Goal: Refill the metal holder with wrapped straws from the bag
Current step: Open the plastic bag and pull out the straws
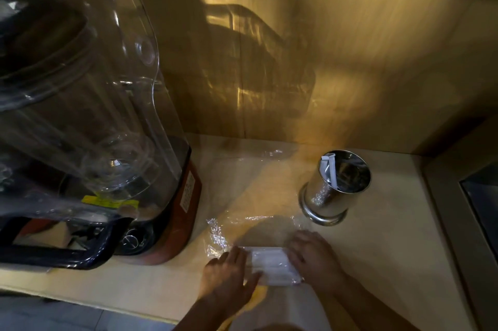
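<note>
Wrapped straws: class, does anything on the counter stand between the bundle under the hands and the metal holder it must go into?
Nothing solid does. The wrapped straws lie inside the clear plastic bag, under the left hand and right hand. Only that film encloses them; bare counter separates them from the metal holder.

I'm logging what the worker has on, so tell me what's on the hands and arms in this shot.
Nothing is worn on either. The left hand and right hand are bare, with no gloves. I can't make out any rings, watch or bands in this dim, blurred view. Both forearms are bare to the bottom edge, with no sleeves in view.
</note>
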### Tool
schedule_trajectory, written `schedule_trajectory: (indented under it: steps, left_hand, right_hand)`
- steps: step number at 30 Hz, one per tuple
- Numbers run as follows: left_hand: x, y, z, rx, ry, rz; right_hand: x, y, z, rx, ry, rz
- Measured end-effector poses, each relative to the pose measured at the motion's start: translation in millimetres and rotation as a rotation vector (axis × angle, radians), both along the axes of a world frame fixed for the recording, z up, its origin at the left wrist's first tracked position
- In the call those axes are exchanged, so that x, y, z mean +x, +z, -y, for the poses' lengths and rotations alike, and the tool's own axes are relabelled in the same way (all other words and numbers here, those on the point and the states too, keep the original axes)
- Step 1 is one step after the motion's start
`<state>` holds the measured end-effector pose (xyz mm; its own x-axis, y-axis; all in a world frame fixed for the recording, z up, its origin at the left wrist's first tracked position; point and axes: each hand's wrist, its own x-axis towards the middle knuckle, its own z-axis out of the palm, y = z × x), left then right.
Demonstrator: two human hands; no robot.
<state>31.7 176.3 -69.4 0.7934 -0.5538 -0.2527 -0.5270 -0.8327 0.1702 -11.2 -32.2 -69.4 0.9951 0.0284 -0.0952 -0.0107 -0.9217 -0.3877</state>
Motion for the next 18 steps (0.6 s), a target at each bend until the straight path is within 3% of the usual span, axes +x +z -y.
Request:
schedule_trajectory:
  steps: [3,5,6,11,14,18]
  left_hand:
    - [11.4,-6.5,3.6,0.032,-0.023,-0.015]
    - [16.1,-9.3,3.8,0.002,-0.043,-0.078]
    - [16.7,-10.6,3.4,-0.008,-0.058,-0.127]
    - [5.9,-23.6,-1.4,0.003,-0.122,-0.248]
    - [12.0,-11.1,2.5,-0.024,-0.135,-0.267]
    - [36.3,34.1,25.3,-0.16,-0.152,-0.118]
  right_hand:
    - [11.5,0.1,-3.9,0.209,-0.409,0.037]
    - [20.3,3.4,-7.2,0.405,-0.715,-0.024]
    - [24.3,4.7,-7.7,0.404,-0.792,-0.089]
    - [33.1,-1.9,-6.9,0.656,-0.896,-0.257]
    - [33.9,3.0,-11.0,0.746,-0.904,-0.181]
    - [35.3,16.3,-11.6,0.837,-0.743,-0.059]
